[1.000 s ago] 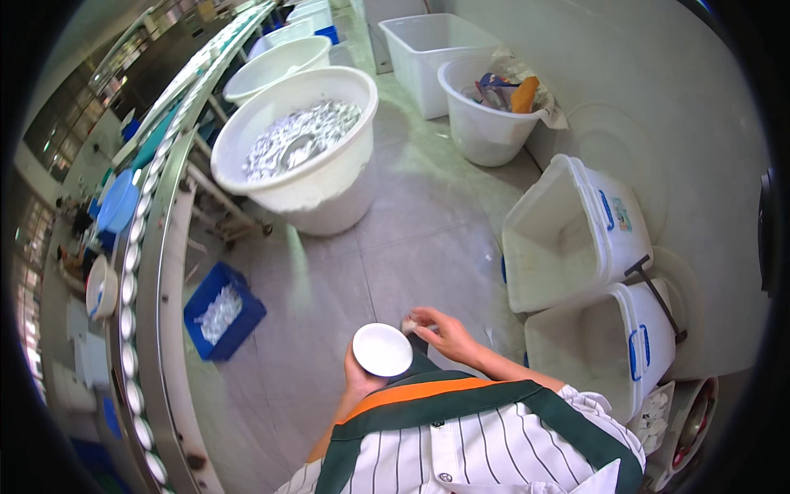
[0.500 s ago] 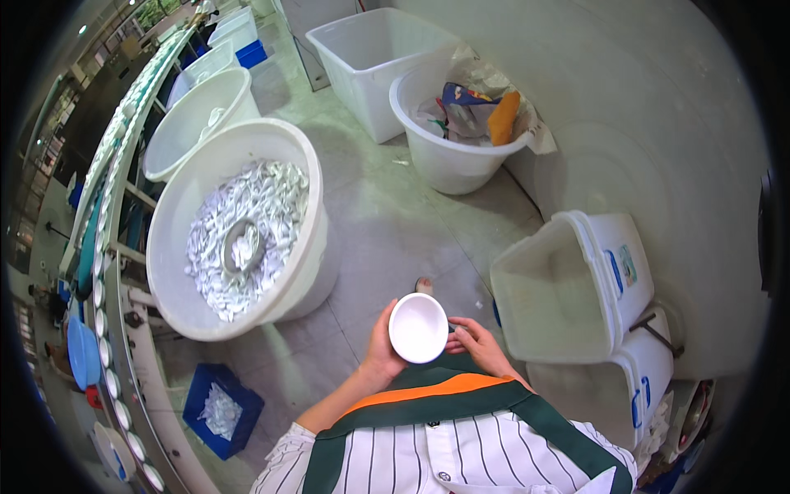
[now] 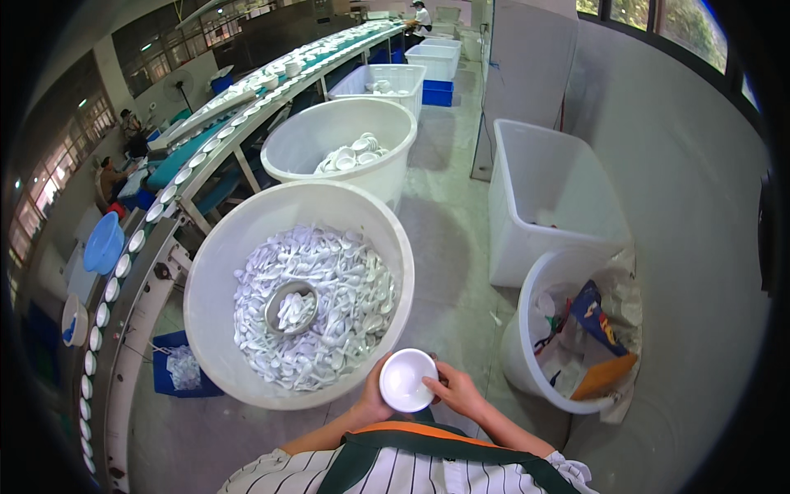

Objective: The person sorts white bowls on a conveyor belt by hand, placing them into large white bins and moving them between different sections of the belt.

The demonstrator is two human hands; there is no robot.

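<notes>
A small white bowl (image 3: pixel 401 375), its open mouth facing up, is held in front of my body. My left hand (image 3: pixel 374 395) grips it around the left side. From the right, my right hand (image 3: pixel 459 390) reaches over the rim, a fingertip on the inner wall and the other fingers curled at the edge. Just beyond the bowl stands a large round white tub (image 3: pixel 400 230) with a deep heap of white spoons (image 3: pixel 346 255). A round metal container (image 3: pixel 272 309) sits in that heap with more spoons inside it.
Along the left runs a conveyor (image 3: pixel 185 174) lined with white bowls. Behind the near tub is another round tub (image 3: pixel 280 136) of white pieces. A blue crate (image 3: pixel 202 387) stands at lower left. On the right are a white bin (image 3: pixel 547 185) and a lined waste tub (image 3: pixel 518 329).
My view has lifted and swung, bringing more of the conveyor into sight. The bowl is now close to the spoon tub's rim. My right hand has moved from beside the bowl onto its rim.
</notes>
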